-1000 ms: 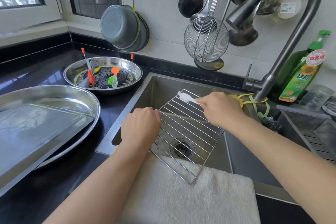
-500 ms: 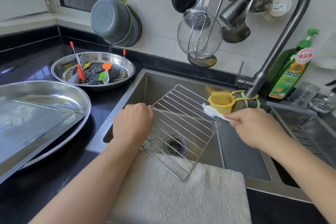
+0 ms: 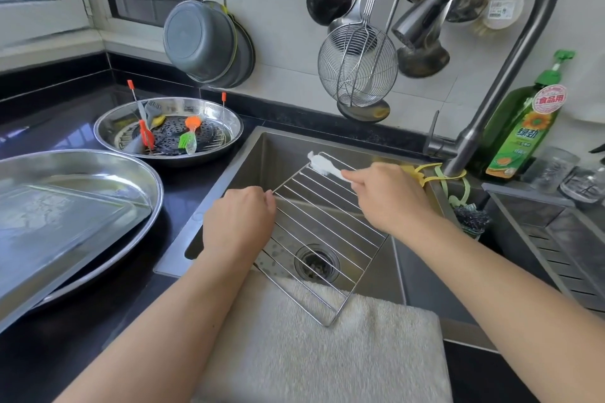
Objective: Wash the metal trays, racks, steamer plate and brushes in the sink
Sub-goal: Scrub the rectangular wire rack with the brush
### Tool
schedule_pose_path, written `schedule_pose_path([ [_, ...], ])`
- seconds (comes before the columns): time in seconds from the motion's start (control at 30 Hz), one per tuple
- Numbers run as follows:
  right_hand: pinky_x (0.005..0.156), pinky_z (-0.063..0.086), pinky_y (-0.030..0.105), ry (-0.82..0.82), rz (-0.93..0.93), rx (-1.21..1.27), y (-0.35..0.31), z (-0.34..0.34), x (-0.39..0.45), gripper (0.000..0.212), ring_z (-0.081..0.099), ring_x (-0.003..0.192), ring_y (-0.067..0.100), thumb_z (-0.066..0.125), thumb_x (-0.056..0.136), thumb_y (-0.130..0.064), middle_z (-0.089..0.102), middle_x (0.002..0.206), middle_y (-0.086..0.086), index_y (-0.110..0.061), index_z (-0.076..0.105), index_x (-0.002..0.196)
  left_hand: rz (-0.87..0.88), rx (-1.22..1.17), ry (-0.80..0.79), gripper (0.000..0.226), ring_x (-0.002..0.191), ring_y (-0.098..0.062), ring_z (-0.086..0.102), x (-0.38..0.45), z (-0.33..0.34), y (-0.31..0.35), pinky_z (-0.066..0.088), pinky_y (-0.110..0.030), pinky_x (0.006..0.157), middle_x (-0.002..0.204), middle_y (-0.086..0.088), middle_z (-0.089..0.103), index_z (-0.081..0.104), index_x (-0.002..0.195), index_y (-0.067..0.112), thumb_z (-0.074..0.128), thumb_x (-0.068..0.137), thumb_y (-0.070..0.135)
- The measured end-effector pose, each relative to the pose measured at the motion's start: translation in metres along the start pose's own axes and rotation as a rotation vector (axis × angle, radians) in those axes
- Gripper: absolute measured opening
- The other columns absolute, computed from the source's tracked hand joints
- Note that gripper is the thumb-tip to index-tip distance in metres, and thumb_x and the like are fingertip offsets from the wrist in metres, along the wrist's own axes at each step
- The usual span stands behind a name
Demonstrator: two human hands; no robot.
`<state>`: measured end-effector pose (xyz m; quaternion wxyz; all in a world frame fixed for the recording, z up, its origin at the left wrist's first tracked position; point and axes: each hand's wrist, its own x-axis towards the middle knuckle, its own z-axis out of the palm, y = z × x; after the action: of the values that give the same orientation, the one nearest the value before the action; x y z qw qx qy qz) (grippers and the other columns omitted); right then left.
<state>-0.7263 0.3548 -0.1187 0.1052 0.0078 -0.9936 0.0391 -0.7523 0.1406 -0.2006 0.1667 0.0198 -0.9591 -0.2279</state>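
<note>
Head view shows your left hand (image 3: 240, 222) curled round the left edge of the wire rack (image 3: 322, 229), holding it tilted over the sink (image 3: 248, 154), with its near corner resting on the white towel (image 3: 327, 353) draped over the sink's near rim. Your right hand (image 3: 389, 198) pinches the handle of a white brush (image 3: 322, 164), fingers curled round it, and the bristle head lies on the rack's far corner. Below the rack you can see the drain (image 3: 317, 263) in the sink floor. On the black counter (image 3: 82, 321) to the left, a round metal tray (image 3: 168, 127) sits far from you, just beside the sink's far left corner; it holds a dark perforated steamer plate (image 3: 170, 136), red tongs (image 3: 146, 136), an orange and green brush (image 3: 189, 137) and two thin skewer-like tools with orange tips. Nearer to you on the left lies a large oval metal tray (image 3: 140, 173) with a flat rectangular tray (image 3: 65, 229) resting across it. The faucet (image 3: 491, 82) arches over the sink from the right, with a green dish soap bottle (image 3: 523, 134) just beyond it. A grey pot (image 3: 199, 39), a wire skimmer (image 3: 357, 64) and ladles hang on the far wall.
</note>
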Motion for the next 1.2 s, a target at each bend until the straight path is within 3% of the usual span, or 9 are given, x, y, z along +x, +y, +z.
schedule_pose_path([
  [0.13, 0.074, 0.055, 0.038, -0.074, 0.009, -0.054, 0.004, -0.007, -0.005, 0.037, 0.062, 0.096, 0.027, 0.049, 0.105, -0.022, 0.065, 0.12, 0.003, -0.041, 0.064, 0.133, 0.009, 0.003, 0.014, 0.047, 0.069, -0.033, 0.054, -0.001, -0.001, 0.0, 0.036, -0.033, 0.057, 0.067, -0.004, 0.052, 0.05, 0.068, 0.017, 0.04, 0.107, 0.04],
  [0.23, 0.069, 0.052, 0.035, -0.112, 0.043, -0.135, 0.019, -0.018, -0.022, 0.033, 0.062, 0.092, 0.03, 0.049, 0.102, -0.021, 0.069, 0.114, 0.003, -0.038, 0.071, 0.121, 0.011, -0.012, 0.025, 0.048, 0.066, -0.032, 0.051, -0.001, -0.002, -0.001, 0.034, -0.033, 0.055, 0.061, -0.001, 0.048, 0.047, 0.064, 0.017, 0.043, 0.106, 0.039],
  [0.43, 0.084, 0.057, 0.041, -0.244, 0.224, -0.036, 0.07, -0.045, -0.093, 0.037, 0.065, 0.102, 0.022, 0.047, 0.105, -0.03, 0.068, 0.127, -0.004, -0.054, 0.061, 0.129, 0.0, -0.027, -0.001, 0.046, 0.073, -0.035, 0.054, -0.001, -0.002, 0.002, 0.036, -0.034, 0.06, 0.065, -0.002, 0.05, 0.059, 0.071, 0.014, 0.043, 0.105, 0.042],
  [0.6, 0.071, 0.048, 0.033, -0.186, 0.197, 0.002, 0.053, -0.034, -0.071, 0.037, 0.061, 0.084, 0.024, 0.048, 0.104, -0.028, 0.07, 0.112, 0.003, -0.051, 0.062, 0.13, -0.001, -0.054, 0.01, 0.047, 0.073, -0.035, 0.056, 0.0, -0.001, 0.002, 0.037, -0.034, 0.059, 0.069, -0.007, 0.058, 0.056, 0.069, 0.015, 0.044, 0.105, 0.042],
  [0.73, 0.07, 0.046, 0.03, -0.121, 0.117, -0.004, 0.01, -0.009, -0.02, 0.037, 0.064, 0.099, 0.028, 0.05, 0.104, -0.026, 0.068, 0.124, 0.003, -0.041, 0.063, 0.134, 0.044, -0.018, 0.023, 0.049, 0.072, -0.037, 0.057, -0.002, -0.002, 0.004, 0.032, -0.034, 0.056, 0.068, -0.007, 0.055, 0.041, 0.061, 0.018, 0.042, 0.105, 0.041],
  [0.9, 0.075, 0.05, 0.035, -0.117, 0.049, -0.043, -0.026, -0.003, 0.026, 0.036, 0.064, 0.104, 0.033, 0.054, 0.1, -0.024, 0.066, 0.127, 0.006, -0.035, 0.066, 0.132, 0.009, 0.008, 0.006, 0.046, 0.069, -0.033, 0.052, 0.001, -0.001, -0.001, 0.032, -0.034, 0.058, 0.063, -0.001, 0.045, 0.046, 0.066, 0.018, 0.042, 0.107, 0.039],
  [1.07, 0.068, 0.045, 0.032, -0.058, 0.021, -0.02, -0.023, -0.009, 0.006, 0.039, 0.064, 0.098, 0.029, 0.052, 0.102, -0.022, 0.066, 0.129, 0.003, -0.039, 0.063, 0.135, 0.003, 0.022, 0.018, 0.045, 0.075, -0.036, 0.058, 0.001, -0.002, 0.001, 0.033, -0.033, 0.059, 0.07, -0.004, 0.051, 0.05, 0.071, 0.017, 0.039, 0.107, 0.041],
  [1.2, 0.071, 0.049, 0.034, -0.115, 0.021, -0.097, -0.013, -0.01, -0.028, 0.041, 0.065, 0.102, 0.029, 0.052, 0.102, -0.02, 0.064, 0.133, 0.002, -0.041, 0.062, 0.136, -0.021, 0.022, 0.008, 0.043, 0.072, -0.033, 0.05, -0.001, -0.004, 0.001, 0.037, -0.033, 0.062, 0.075, -0.006, 0.053, 0.055, 0.076, 0.016, 0.041, 0.107, 0.042],
])
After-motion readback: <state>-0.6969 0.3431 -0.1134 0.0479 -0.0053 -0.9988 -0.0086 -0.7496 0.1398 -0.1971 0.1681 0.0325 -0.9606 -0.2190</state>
